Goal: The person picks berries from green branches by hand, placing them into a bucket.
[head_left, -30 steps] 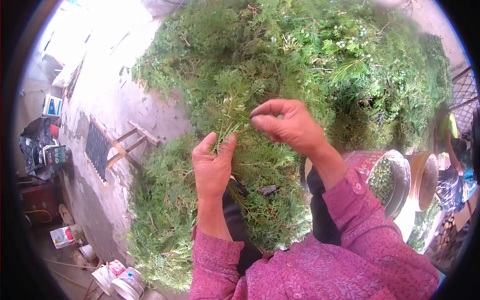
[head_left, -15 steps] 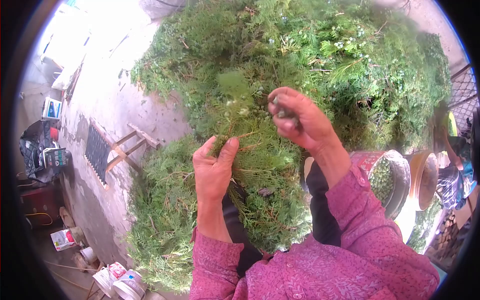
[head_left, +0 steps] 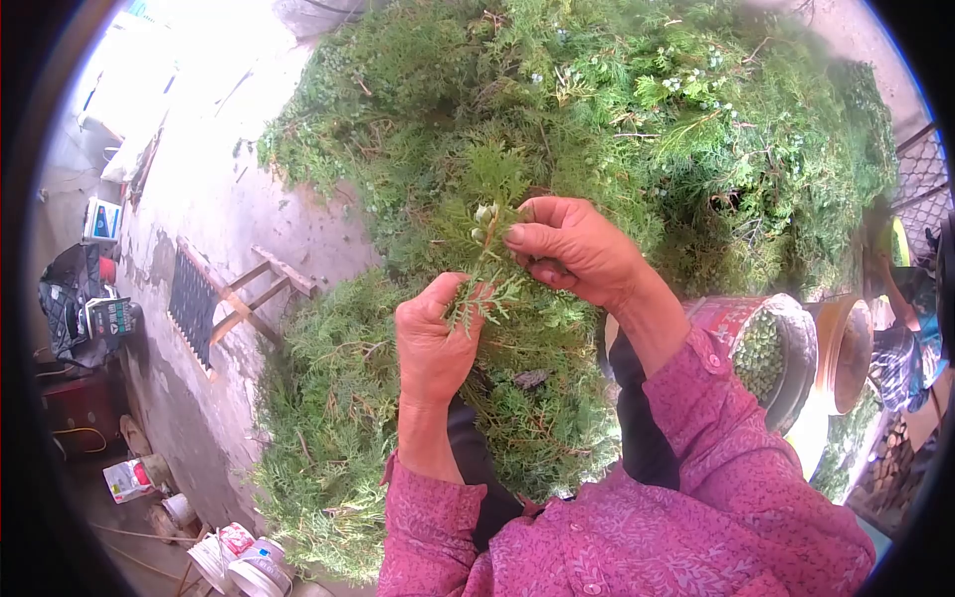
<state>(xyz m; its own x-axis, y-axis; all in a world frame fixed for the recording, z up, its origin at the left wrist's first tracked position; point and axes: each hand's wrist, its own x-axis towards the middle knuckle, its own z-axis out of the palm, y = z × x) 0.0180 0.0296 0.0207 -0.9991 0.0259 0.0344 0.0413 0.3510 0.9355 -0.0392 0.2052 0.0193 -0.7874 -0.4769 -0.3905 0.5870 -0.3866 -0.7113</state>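
My left hand is closed around the lower end of a leafy cypress sprig, which stands up from the fist. Pale green cones sit on the sprig above that fist. To their right, my right hand pinches at the sprig with thumb and forefinger, its other fingers curled in. What lies inside the right palm is hidden. Below and behind both hands spreads a heap of cut cypress branches.
At the right stands a red-and-white bucket with many green cones inside. A tan bucket stands beside it. A wooden-framed folding stool lies on the concrete floor at left. White tubs are at lower left.
My right hand has come down and left to the sprig; cones seen in its fingers before are now out of sight. My left hand has turned, and the sprig stands more upright.
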